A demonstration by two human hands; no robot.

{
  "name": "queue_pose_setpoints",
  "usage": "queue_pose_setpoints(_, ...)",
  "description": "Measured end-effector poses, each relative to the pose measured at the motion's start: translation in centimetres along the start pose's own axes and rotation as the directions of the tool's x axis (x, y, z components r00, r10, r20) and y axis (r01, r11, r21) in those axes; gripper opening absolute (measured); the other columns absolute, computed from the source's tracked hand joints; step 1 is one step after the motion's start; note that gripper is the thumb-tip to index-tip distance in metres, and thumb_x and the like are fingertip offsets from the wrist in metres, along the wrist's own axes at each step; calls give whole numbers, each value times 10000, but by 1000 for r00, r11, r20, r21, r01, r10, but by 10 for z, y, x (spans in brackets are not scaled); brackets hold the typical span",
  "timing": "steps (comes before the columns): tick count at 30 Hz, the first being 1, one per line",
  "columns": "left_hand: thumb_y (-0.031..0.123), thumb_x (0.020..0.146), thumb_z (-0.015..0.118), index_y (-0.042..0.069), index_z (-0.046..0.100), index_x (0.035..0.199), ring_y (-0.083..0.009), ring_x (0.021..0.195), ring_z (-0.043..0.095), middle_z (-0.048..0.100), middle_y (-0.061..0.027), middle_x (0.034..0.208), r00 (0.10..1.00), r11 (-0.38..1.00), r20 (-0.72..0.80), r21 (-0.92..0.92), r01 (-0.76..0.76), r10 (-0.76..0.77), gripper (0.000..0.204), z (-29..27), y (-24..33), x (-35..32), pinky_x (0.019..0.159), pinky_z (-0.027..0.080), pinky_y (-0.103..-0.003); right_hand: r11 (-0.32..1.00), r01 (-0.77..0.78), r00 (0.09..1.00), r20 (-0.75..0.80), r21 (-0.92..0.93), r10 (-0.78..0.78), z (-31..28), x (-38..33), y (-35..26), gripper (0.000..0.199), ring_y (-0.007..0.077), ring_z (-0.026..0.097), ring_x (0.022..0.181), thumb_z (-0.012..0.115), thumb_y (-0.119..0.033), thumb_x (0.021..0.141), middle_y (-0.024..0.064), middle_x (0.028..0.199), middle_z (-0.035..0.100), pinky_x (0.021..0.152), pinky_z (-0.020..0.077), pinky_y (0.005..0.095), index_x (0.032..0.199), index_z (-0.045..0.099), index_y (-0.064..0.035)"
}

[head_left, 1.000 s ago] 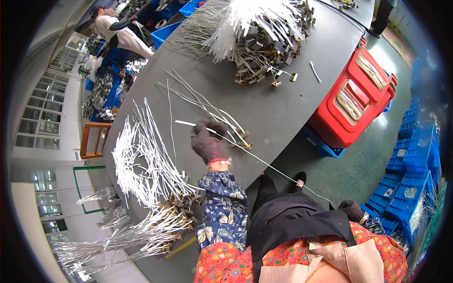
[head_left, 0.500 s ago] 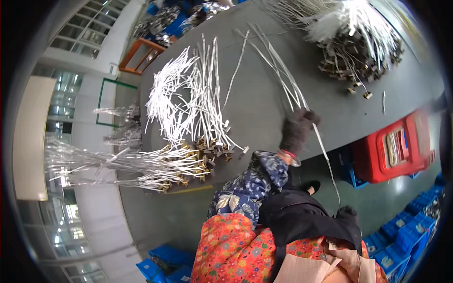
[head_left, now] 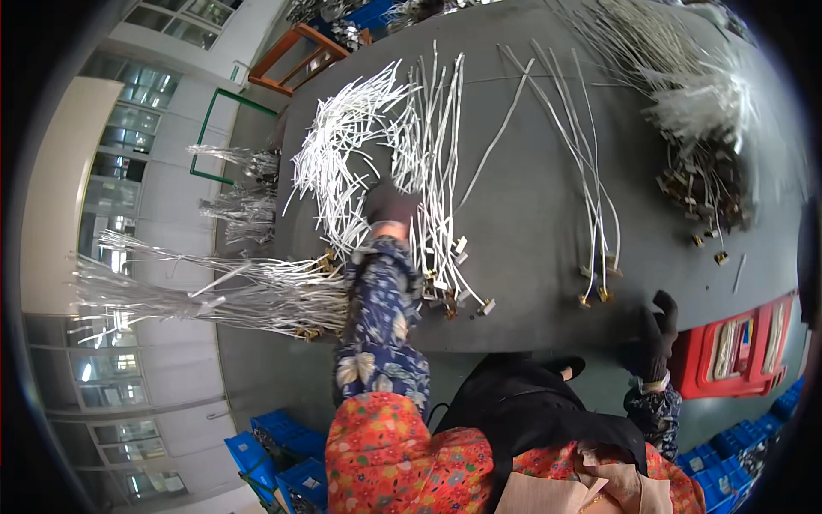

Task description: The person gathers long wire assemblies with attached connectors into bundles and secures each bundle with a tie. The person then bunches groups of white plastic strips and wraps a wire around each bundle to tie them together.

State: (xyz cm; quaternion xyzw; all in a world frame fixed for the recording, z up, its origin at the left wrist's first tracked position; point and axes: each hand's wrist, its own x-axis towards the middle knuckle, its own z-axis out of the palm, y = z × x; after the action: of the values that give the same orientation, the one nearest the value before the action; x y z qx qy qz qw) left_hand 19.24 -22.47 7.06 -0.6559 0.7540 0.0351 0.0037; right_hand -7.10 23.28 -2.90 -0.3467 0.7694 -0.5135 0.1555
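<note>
Left hand (head_left: 390,204) is resting on white cable pile (head_left: 377,146) on grey table (head_left: 531,257), grip unclear. Right hand (head_left: 659,334) is hanging loose-fingered, empty, past table's near edge beside red crate (head_left: 736,347).

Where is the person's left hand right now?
In the head view, the gloved left hand is stretched out left of centre over the dark table, resting on the pile of white cables, far from the right hand at the table's near edge.

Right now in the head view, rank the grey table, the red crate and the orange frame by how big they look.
1. Grey table, by far the largest.
2. Red crate.
3. Orange frame, though it lies farther off and is partly cut, so its rank against the crate is unsure.
</note>
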Motion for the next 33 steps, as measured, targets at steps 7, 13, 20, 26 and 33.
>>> queue_pose_setpoints(7, 528, 487, 864, 55, 131, 1459, -381, 1384, 205, 215, -219, 1485, 872, 856, 169, 346, 384, -459, 1305, 27, -103, 30, 1110, 260, -502, 896, -420, 889, -135, 145, 438, 3, 11, 21, 313, 113, 586, 774, 619, -9, 840, 53, 930, 605, 670, 481, 250, 1142, 547, -53)
queue_pose_setpoints(13, 532, 501, 856, -8, 103, 1442, -345, 1339, 304, 345, -224, 1411, 857, 876, 200, 199, 440, -476, 1320, 43, -195, 101, 1041, 334, -476, 866, -473, 869, -77, 161, 488, 0, 10, 46, 251, 112, 567, 758, 612, -8, 848, 34, 920, 590, 661, 479, 260, 1090, 569, -54)
queue_pose_setpoints(20, 426, 575, 839, -53, 171, 1376, -332, 1143, 517, 486, -245, 1265, 936, 957, 202, 32, 289, -289, 1148, 61, -185, 106, 928, 437, -440, 907, -422, 896, -147, 7, 418, 1, 33, 49, 223, 120, 569, 751, 609, -14, 842, 36, 883, 590, 657, 476, 267, 1058, 568, -51)
queue_pose_setpoints(26, 415, 588, 831, -67, 275, 1325, -317, 1077, 558, 536, -233, 1201, 895, 887, -31, -156, 435, -444, 1041, 58, -169, 76, 889, 458, -413, 930, -367, 928, -83, -24, 364, 11, 49, 23, 213, 119, 568, 748, 609, -18, 841, 34, 868, 589, 655, 474, 266, 1048, 569, -51)
queue_pose_setpoints(33, 401, 604, 822, -82, 395, 1265, -299, 999, 606, 594, -220, 1125, 755, 755, -263, -497, 427, -600, 923, 70, -122, 84, 843, 483, -381, 949, -314, 948, -67, -35, 311, 10, 46, -11, 202, 119, 567, 744, 609, -24, 841, 32, 850, 588, 653, 472, 265, 1037, 570, -51)
